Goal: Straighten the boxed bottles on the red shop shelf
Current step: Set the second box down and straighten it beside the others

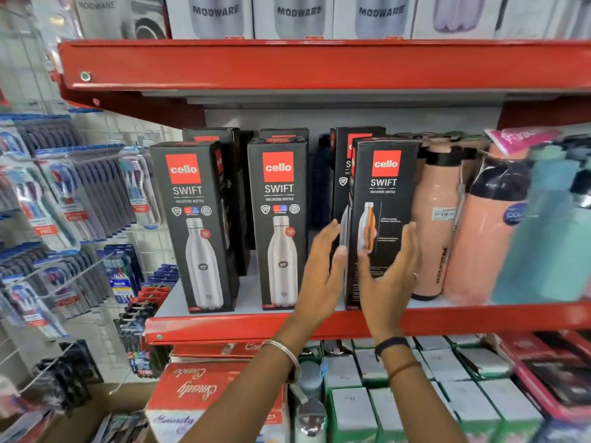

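Three black "cello SWIFT" boxed bottles stand along the front of the red shelf (224,325), with more boxes behind them. The left box (198,225) and the middle box (279,225) face forward. The right box (385,193) is turned at an angle, showing its side panel. My left hand (321,273) presses its fingers against that box's left edge. My right hand (391,270) wraps the lower front and right side, thumb on the front. The box's lower part is hidden by my hands.
Peach bottles (435,219) and a blurred teal bottle (550,238) stand close to the right of the held box. A red upper shelf (319,62) carries Modware boxes (299,14). Toothbrush racks (64,203) hang at left. White-green boxes (447,378) sit below.
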